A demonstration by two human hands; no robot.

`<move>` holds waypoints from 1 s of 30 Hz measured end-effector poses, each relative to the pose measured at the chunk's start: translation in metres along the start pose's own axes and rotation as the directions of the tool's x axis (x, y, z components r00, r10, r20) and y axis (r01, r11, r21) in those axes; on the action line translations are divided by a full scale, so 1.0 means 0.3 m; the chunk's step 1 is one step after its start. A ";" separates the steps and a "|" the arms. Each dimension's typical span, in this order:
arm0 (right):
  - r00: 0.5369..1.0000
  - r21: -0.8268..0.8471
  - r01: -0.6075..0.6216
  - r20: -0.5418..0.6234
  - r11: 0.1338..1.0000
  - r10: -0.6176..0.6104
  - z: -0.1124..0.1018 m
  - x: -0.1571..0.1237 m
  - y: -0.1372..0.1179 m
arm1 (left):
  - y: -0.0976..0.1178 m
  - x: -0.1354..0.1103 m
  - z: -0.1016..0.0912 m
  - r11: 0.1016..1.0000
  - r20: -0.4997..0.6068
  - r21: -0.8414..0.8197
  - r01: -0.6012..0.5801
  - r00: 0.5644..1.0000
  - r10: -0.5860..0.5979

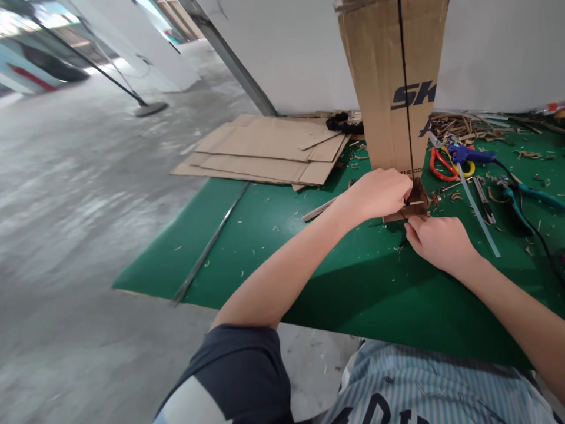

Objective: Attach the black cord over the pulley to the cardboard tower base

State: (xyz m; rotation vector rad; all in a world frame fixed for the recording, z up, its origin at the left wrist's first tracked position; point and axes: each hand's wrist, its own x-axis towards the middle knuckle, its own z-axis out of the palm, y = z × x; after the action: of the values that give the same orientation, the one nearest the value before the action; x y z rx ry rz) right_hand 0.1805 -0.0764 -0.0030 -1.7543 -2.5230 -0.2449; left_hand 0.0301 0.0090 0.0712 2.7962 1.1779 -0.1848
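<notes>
Left hand [375, 194] and right hand [436, 242] closed, pinching small corrugated cardboard scrap [415, 201] at foot of upright cardboard sheet [391, 88], over green worktop [362, 294]. Scrap light, stiff; grip by edges, creases bend.

Tall cardboard piece [388, 76]: brown paper, matt, bit rough. Little cardboard bit [417, 197]: same brown, rough cut edges. Flat cardboard sheets [265, 150]: dull, plain. Green mat [353, 300]: smooth, soft shine. Long metal rod [210, 241]: dull grey. Scissors [442, 165]: shiny orange plastic handles. Glue gun [470, 154]: blue plastic. Concrete floor [88, 176]: grey, rough, dusty. Shirt [424, 383]: striped cloth.
</notes>
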 end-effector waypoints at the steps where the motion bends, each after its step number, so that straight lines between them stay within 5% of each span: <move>1: 1.000 -0.004 -0.018 0.009 1.000 0.019 0.002 0.002 0.000 | -0.001 0.002 0.003 1.000 -0.010 -0.001 -0.009 1.000 0.009; 17: 0.982 -0.014 -0.190 0.006 0.982 0.190 0.015 0.046 -0.004 | -0.012 0.016 0.021 0.998 0.005 -0.017 -0.062 0.998 0.062; 30: 0.978 -0.008 -0.148 -0.152 0.989 0.145 0.054 0.075 0.021 | -0.020 0.045 0.049 0.982 0.081 -0.133 -0.135 0.986 0.147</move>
State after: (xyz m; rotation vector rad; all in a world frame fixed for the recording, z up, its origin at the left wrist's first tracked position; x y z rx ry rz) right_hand 0.1793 -0.0507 -0.0152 -1.8416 -2.2832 -0.3793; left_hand 0.0341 0.0207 0.0545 2.7151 0.9328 -0.2140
